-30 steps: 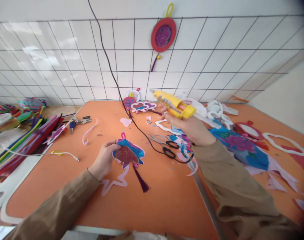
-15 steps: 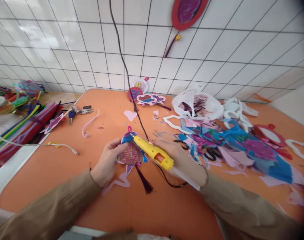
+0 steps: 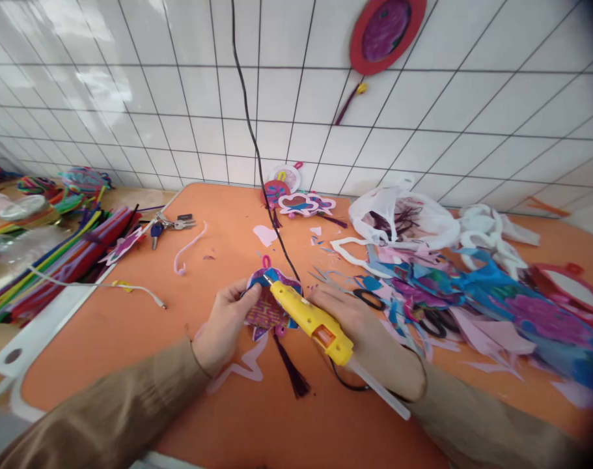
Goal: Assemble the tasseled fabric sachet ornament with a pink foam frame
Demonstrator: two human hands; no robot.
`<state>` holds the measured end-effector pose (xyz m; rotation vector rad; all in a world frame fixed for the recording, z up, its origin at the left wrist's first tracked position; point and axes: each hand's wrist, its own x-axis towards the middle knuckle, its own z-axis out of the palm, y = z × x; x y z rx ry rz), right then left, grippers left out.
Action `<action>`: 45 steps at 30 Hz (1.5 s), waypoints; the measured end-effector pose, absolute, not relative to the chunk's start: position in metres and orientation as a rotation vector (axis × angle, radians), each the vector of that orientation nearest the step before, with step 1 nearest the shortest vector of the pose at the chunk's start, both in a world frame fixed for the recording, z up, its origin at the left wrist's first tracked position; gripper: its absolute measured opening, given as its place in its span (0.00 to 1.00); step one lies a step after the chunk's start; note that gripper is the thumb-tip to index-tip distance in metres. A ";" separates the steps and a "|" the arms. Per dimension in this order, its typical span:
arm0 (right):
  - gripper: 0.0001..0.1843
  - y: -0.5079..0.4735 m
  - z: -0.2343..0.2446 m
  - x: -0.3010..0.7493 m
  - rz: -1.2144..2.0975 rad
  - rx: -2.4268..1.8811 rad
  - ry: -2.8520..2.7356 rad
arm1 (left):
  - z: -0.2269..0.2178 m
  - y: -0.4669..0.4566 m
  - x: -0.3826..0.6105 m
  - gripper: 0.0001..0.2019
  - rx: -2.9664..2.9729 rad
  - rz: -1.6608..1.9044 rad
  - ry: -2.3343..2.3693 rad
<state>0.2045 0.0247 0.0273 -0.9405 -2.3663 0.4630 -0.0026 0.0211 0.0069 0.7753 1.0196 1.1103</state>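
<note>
My left hand (image 3: 226,324) pinches the left edge of a small patterned ornament (image 3: 269,309) in blue, pink and purple. A pink loop (image 3: 265,261) sticks up from its top, and a dark tassel (image 3: 295,376) hangs from its lower side onto the table. In my right hand (image 3: 367,335) is a yellow glue gun (image 3: 312,319), a clear glue stick (image 3: 383,393) poking out of its back. The gun's nozzle tip is at the ornament's upper part; whether it touches cannot be made out. Pale pink paper scrap (image 3: 250,366) lies below the ornament.
A black cord (image 3: 257,153) runs down past the wall to the gun. Fabric scraps (image 3: 545,319), scissors (image 3: 369,299) and a white plastic bag (image 3: 433,225) crowd the right. Keys (image 3: 179,223), a white cable (image 3: 96,284) and pipe cleaners (image 3: 76,260) lie left. Finished-looking ornaments (image 3: 303,204) sit near the wall.
The camera view has shifted, so the scene sits slightly lower and farther right. Both hands keep their holds, and the nozzle stays by the ornament's upper part.
</note>
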 end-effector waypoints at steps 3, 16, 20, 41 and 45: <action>0.06 0.022 0.032 0.204 0.409 -0.901 -2.373 | 0.008 0.020 -0.001 0.21 0.817 1.155 1.006; 0.02 0.012 0.038 0.205 0.372 -0.946 -2.387 | 0.012 0.017 0.007 0.19 0.722 1.216 1.020; 0.04 0.014 0.034 0.205 0.425 -0.969 -2.332 | 0.007 0.018 0.007 0.17 0.661 1.228 0.963; 0.07 0.016 0.035 0.206 0.442 -1.023 -2.428 | 0.014 0.015 0.008 0.14 0.753 1.198 0.910; 0.07 0.016 0.034 0.206 0.408 -1.034 -2.452 | 0.014 0.014 0.009 0.13 0.762 1.195 0.880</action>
